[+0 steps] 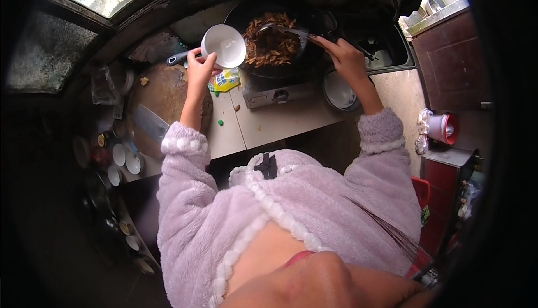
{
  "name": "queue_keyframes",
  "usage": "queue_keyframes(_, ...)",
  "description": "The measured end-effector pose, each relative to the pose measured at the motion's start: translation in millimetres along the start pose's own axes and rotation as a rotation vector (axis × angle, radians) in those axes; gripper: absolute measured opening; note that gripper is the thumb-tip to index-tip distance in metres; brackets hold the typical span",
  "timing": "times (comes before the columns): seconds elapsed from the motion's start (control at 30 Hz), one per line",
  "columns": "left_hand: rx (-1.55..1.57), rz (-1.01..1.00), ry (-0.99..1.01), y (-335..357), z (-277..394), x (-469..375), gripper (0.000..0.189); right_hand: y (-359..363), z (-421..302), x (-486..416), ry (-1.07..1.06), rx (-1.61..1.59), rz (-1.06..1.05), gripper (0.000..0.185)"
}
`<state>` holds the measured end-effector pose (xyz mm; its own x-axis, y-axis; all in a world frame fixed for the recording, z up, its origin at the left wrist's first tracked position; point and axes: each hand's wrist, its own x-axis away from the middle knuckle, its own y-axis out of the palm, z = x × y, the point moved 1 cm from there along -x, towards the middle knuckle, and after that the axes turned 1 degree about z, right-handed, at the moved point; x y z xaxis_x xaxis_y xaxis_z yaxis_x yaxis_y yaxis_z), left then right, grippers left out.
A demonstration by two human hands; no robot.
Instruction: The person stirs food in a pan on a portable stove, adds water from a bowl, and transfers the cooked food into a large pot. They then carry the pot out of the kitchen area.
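Note:
My left hand (202,65) grips a white bowl (231,47) by its rim; the bowl is tilted at the left edge of a large dark wok (279,70), and no food shows inside it. My right hand (346,58) is closed on the handle of a metal ladle (294,31), whose head rests among brown fried pieces of food (273,53) in the wok. Beneath the wok stands a gas stove (275,95) with a knob on its front.
To the left lie a round wooden chopping board (168,85) and a cleaver (149,125). A yellow packet (226,80) is beside the stove, a metal basin (339,91) right of it, and a sink (380,51) farther right. Small white bowls (133,163) stand at the lower left.

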<state>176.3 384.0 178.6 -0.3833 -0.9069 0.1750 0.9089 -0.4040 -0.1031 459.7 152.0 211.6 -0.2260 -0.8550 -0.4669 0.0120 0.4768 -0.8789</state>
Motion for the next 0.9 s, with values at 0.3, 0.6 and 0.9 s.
queue_keyframes(0.3,-0.464,0.041,0.138,39.9,25.7,-23.7,0.056,-5.5,9.3,51.0,0.345,-0.087,0.035,0.039)
queue_keyframes(0.6,-0.659,0.075,0.501,60.3,50.6,-27.5,0.056,-8.4,10.6,61.2,0.375,-0.059,0.046,0.038)
queue_keyframes(0.9,-0.785,0.123,0.881,65.7,77.6,-25.8,0.064,-3.5,3.5,53.2,0.354,-0.03,0.074,0.037)
